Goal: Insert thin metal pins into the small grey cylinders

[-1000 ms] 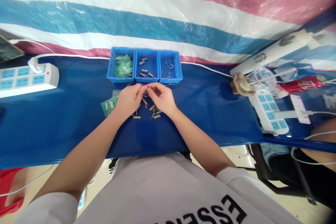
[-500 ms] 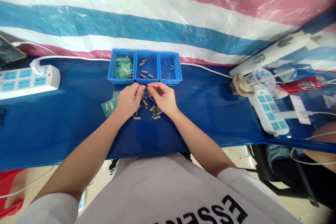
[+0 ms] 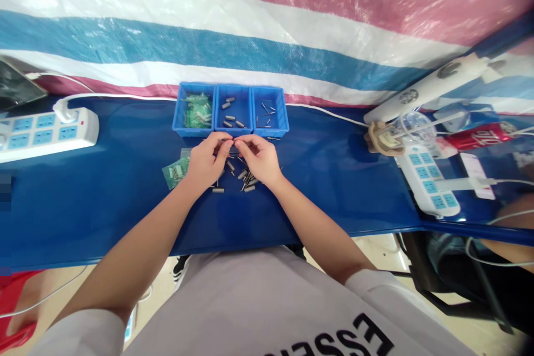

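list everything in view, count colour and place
Table: 1, blue, centre
Striped sheet: 1, red, white and blue, behind table
Bins: 3, blue, row at table's back
Packets: uncountable, green, left bin
Cylinders: 5, grey, middle bin
Pins: several, silver, right bin
Loose parts: many, grey, table before bins
Bag: at least 1, green, left of loose parts
Power strips: 2, white, table's left and right
Tube: 1, white, back right
Cup: 1, clear, right
Cup carrier: 1, brown, beside cup
Can: 1, red, right
Phone: 1, white, right
Screen: 1, dark, far left
Cables: several, white, both sides
Another person: 1, right edge
Shirt: 1, pale grey, bottom
Left hand, right hand: 2, bare, over loose parts
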The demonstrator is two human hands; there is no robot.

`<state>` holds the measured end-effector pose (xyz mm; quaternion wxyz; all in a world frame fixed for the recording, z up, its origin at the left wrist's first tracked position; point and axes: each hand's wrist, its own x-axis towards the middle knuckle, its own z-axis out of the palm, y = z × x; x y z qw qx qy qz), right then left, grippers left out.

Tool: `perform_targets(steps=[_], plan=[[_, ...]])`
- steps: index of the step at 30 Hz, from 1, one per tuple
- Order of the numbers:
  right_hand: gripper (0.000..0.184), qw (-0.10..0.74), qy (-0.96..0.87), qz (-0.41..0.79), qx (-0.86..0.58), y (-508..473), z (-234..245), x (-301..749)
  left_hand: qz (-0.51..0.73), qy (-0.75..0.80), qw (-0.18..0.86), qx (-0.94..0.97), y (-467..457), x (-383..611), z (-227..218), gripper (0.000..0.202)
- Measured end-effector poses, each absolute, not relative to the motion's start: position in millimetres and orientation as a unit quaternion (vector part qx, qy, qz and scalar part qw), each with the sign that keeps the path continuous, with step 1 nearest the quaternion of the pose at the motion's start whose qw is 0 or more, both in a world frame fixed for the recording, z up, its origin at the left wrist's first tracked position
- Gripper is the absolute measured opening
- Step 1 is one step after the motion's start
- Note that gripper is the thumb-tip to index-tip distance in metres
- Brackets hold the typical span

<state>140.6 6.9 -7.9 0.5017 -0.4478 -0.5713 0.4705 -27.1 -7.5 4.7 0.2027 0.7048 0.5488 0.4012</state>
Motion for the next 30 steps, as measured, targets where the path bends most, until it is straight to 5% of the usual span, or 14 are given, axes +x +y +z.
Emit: perform_targets(steps=[6,16,25,30], plan=[[0.038,0.502,-0.569,0.475,-0.445,6.3,-9.4,141.9,0.400,0.542,0.178,0.717,-9.6,-26.2,6.4,0.029],[0.021,0.516,-0.642,0.413,-0.388,1.9,-2.8,140.4,0.376,0.546,0.141,0.735,-6.2,-30.8,8.3,0.052],[0.026,0.495,-0.648,0.367,-0.448,2.8,-4.1,143.5,0.420,0.512,0.191,0.725,-11.0,-24.7,4.3,0.024],[0.030,0.495,-0.614,0.431,-0.438,2.4,-9.1,143.1,0.411,0.496,0.176,0.745,-8.7,-24.9,1.5,0.025]])
